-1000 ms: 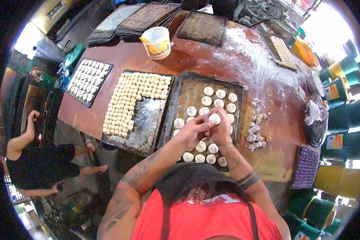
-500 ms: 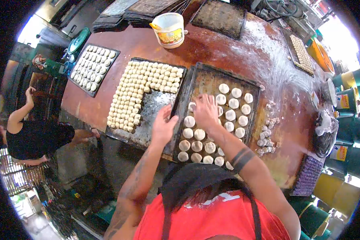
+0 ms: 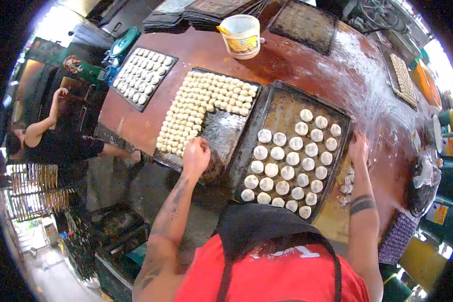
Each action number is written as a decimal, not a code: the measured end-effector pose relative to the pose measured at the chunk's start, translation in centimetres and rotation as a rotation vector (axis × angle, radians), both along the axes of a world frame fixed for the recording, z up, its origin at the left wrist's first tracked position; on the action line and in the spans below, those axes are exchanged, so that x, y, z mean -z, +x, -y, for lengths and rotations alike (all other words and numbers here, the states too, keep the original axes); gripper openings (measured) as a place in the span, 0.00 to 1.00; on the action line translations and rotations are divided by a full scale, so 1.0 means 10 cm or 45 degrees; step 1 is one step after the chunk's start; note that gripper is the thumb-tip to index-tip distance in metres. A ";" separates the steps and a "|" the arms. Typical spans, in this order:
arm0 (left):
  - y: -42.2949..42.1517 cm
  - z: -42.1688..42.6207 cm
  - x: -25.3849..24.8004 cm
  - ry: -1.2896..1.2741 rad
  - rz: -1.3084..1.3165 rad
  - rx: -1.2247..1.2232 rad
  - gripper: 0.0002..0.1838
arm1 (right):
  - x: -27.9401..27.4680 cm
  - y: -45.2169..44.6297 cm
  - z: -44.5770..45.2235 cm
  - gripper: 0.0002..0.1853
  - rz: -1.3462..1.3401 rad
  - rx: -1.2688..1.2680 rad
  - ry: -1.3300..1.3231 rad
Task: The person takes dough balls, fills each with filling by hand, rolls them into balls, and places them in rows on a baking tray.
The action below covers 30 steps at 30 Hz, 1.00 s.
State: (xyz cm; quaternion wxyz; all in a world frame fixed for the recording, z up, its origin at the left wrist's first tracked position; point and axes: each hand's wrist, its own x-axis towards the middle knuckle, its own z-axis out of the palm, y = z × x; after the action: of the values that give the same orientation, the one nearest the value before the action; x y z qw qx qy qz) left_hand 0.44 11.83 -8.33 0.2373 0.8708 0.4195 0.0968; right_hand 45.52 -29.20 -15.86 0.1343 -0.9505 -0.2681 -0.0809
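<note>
My left hand (image 3: 196, 155) is closed, fingers curled together at the near edge of a dark tray (image 3: 222, 132) of small dough balls (image 3: 186, 108). What its fingers hold, if anything, is hidden. My right hand (image 3: 359, 149) is at the right edge of a second baking tray (image 3: 287, 103), beside small floury lumps (image 3: 347, 187) on the table. Its fingers look bent together and their tips are hard to make out. Flattened round dough pieces (image 3: 287, 172) lie in rows on this second tray.
Another tray of dough rounds (image 3: 142, 75) is at the left. A white bucket (image 3: 241, 38) stands behind the trays on the floury red table (image 3: 297, 70). Stacked trays (image 3: 201, 12) lie at the back. Another person (image 3: 60, 136) is at the left; a purple-topped tray (image 3: 397, 236) sits right.
My right hand has left the dough rounds and moved right to the tray's edge. My left hand has moved down to the near dough balls, its fingers curling in. The view has shifted left.
</note>
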 end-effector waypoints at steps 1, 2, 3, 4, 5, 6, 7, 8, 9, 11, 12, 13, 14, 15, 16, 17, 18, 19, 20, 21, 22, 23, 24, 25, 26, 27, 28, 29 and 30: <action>-0.02 -0.08 0.01 0.218 -0.005 -0.015 0.11 | -0.13 -0.17 0.07 0.16 -0.047 -0.025 0.024; -0.02 -0.13 0.01 0.433 -0.008 -0.030 0.11 | -0.27 -0.29 0.10 0.15 -0.091 -0.050 0.044; -0.03 -0.17 0.02 0.645 -0.012 -0.045 0.11 | -0.30 -0.33 0.11 0.14 -0.133 0.049 0.000; -0.04 -0.24 0.06 0.599 0.027 -0.025 0.11 | -0.32 -0.37 0.14 0.14 -0.176 0.155 -0.046; -0.06 -0.30 0.09 0.600 -0.049 0.040 0.10 | -0.35 -0.42 0.17 0.13 -0.218 0.269 -0.090; -0.04 -0.36 0.08 0.602 -0.120 0.110 0.10 | -0.60 -0.55 0.09 0.14 -0.237 0.293 -0.074; -0.01 -0.40 0.07 0.606 -0.185 0.180 0.09 | -0.54 -0.49 0.19 0.13 -0.246 0.267 -0.064; 0.04 -0.43 0.06 0.567 -0.200 0.220 0.10 | -0.42 -0.38 0.29 0.13 -0.250 0.243 -0.052; 0.10 -0.41 0.01 0.560 -0.083 0.175 0.11 | -0.32 -0.31 0.36 0.13 -0.251 0.223 -0.042; 0.20 -0.29 -0.09 0.521 0.152 0.099 0.11 | -0.24 -0.27 0.45 0.16 -0.217 0.294 -0.043; 0.32 -0.12 -0.34 0.278 0.112 -0.074 0.11 | -0.23 -0.29 0.48 0.16 -0.146 0.302 -0.015; 0.42 -0.04 -0.33 -0.117 0.412 -0.182 0.10 | -0.23 -0.30 0.49 0.16 -0.075 0.300 0.012; 0.48 0.01 -0.30 -0.513 0.698 -0.296 0.10 | -0.21 -0.38 0.53 0.15 0.203 0.148 -0.004; 0.46 0.05 -0.26 -0.911 0.973 -0.414 0.09 | -0.30 -0.50 0.45 0.15 -0.043 0.221 0.202; 0.48 0.10 -0.12 -1.143 1.137 -0.345 0.09 | -0.48 -0.68 0.27 0.15 -0.293 0.284 0.406; 0.49 0.15 0.01 -1.386 1.279 -0.292 0.09 | -0.61 -0.82 0.14 0.14 -0.548 0.339 0.606; 0.63 0.31 -0.12 -1.752 1.361 -0.449 0.10 | -0.42 -0.90 0.09 0.14 -0.687 0.278 0.870; 0.75 0.48 -0.17 -1.819 1.393 -0.487 0.12 | -0.22 -0.97 0.07 0.15 -0.824 0.213 1.131; 0.82 0.55 0.02 -1.773 1.329 -0.282 0.12 | -0.22 -1.10 -0.03 0.15 -0.806 0.151 1.087; 0.90 0.64 0.02 -1.822 1.276 -0.226 0.13 | -0.25 -1.28 -0.21 0.16 -0.786 0.092 1.041; 0.97 0.74 0.01 -1.867 1.220 -0.167 0.13 | -0.51 -1.52 -0.39 0.16 -0.927 0.048 1.079; 1.03 0.88 -0.25 -2.015 1.165 -0.255 0.14 | -0.87 -1.78 -0.55 0.16 -1.071 0.011 1.115; 1.07 1.01 -0.28 -1.969 1.125 -0.157 0.16 | -1.08 -1.94 -0.68 0.15 -0.929 -0.139 1.050; 1.09 1.13 -0.46 -1.858 1.042 -0.063 0.19 | -1.25 -2.07 -0.81 0.15 -0.784 -0.284 0.981; 1.11 1.22 -0.62 -1.710 0.937 0.014 0.21 | -1.41 -2.24 -0.96 0.14 -0.796 -0.296 1.056; 1.13 1.32 -0.77 -1.558 0.837 0.088 0.23 | -1.56 -2.38 -1.08 0.14 -0.805 -0.311 1.130; 1.13 1.41 -0.91 -1.492 0.824 0.136 0.24 | -1.76 -2.47 -1.11 0.13 -0.837 -0.392 1.007; 1.14 1.40 -0.85 -1.445 0.733 0.268 0.24 | -1.92 -2.53 -1.14 0.12 -0.866 -0.472 0.884; 1.15 1.45 -0.80 -1.527 0.794 0.297 0.22 | -1.98 -2.54 -1.17 0.10 -0.623 -0.600 0.783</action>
State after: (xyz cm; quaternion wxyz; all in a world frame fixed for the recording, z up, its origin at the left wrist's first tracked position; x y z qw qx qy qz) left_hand 11.98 -2.67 -0.29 0.7971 0.5597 0.2163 0.0677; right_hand 20.13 -17.47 3.91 0.4844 -0.7707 -0.4009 0.1029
